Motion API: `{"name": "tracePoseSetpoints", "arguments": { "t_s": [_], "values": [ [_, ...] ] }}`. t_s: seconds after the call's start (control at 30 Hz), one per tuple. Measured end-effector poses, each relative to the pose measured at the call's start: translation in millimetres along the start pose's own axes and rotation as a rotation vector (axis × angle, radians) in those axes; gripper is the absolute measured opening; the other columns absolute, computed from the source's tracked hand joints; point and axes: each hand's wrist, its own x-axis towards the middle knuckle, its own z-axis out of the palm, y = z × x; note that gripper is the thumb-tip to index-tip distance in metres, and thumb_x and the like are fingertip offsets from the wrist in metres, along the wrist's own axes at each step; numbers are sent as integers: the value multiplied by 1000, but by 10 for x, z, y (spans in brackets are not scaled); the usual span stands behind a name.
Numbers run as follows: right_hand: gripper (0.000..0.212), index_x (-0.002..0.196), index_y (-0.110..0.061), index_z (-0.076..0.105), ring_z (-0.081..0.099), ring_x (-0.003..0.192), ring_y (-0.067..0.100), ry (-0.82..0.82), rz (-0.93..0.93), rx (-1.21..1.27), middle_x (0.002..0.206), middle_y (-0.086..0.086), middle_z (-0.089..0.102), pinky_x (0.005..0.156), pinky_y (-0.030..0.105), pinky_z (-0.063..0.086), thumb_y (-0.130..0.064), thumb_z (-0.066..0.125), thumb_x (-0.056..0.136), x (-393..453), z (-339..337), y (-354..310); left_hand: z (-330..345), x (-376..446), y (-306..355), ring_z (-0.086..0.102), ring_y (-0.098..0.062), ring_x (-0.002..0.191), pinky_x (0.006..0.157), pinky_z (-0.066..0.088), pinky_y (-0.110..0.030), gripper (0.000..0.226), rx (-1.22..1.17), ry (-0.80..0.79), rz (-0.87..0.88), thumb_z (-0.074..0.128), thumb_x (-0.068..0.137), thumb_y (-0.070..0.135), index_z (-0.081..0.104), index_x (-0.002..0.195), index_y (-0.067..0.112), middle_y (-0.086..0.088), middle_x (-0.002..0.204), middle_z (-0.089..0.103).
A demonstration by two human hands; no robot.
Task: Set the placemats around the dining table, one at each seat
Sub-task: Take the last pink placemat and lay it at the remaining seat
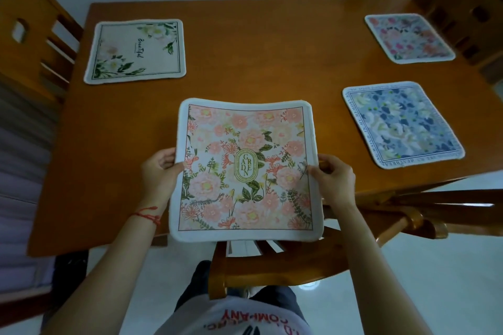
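Observation:
A pink floral placemat (pixel 246 171) marked "GARDEN" is held flat above the near edge of the wooden dining table (pixel 258 62). My left hand (pixel 160 171) grips its left edge and my right hand (pixel 333 179) grips its right edge. Its near part overhangs the table edge and the chair below. Three other placemats lie flat on the table: a white one with green leaves (pixel 136 50) at the far left, a pink-and-blue flowered one (pixel 408 38) at the far right, and a blue-patterned one (pixel 402 124) at the near right.
Wooden chairs stand around the table: one at the far left (pixel 30 35), one at the far right (pixel 468 16), one at the near right (pixel 424 212) and one right in front of me (pixel 272 258). Pale tiled floor (pixel 435 280) lies to the right.

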Motion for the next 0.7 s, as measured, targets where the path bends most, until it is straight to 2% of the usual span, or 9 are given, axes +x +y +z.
{"name": "tracePoseSetpoints", "arguments": {
  "t_s": [0.13,0.27,0.4,0.53,0.63,0.7],
  "values": [
    [31,113,-9,61,61,73,13,7,-11,-11,87,-2,63,60,24,54,-15,64,83,126,-6,28,116,132,-4,63,-26,82,53,54,-20,35,-22,-19,-15,64,76,-8,60,110,0,-13,98,64],
    [31,114,-10,61,61,74,11,-3,2,-17,90,-2,64,54,12,46,-16,64,83,267,3,94,236,216,10,62,-21,76,47,50,-10,33,-25,-22,-30,64,76,-8,60,109,0,-11,94,64],
    [30,111,-13,63,64,77,14,-19,15,-12,90,1,67,64,27,56,-16,65,82,460,-2,174,367,290,6,63,-23,78,52,51,-20,34,-24,-1,-57,65,75,-7,62,107,1,-10,92,65],
    [30,112,-11,62,61,76,12,-72,9,-14,88,-4,62,62,23,53,-16,65,82,743,-13,242,557,334,3,61,-20,76,52,51,-14,34,4,31,-67,66,75,-8,61,108,0,-9,94,64],
    [30,112,-10,61,61,75,11,-119,-16,-22,88,-4,62,57,16,48,-15,64,83,952,-27,311,698,362,-2,62,-22,80,56,48,-19,35,33,59,-86,67,75,-7,61,109,0,-8,94,64],
    [30,112,-11,62,62,74,11,-130,-32,-32,88,-3,64,58,19,51,-17,65,82,1108,-41,362,802,391,3,61,-22,80,58,46,-20,35,43,77,-102,67,76,-6,61,110,0,-8,95,63]
  ]
}}
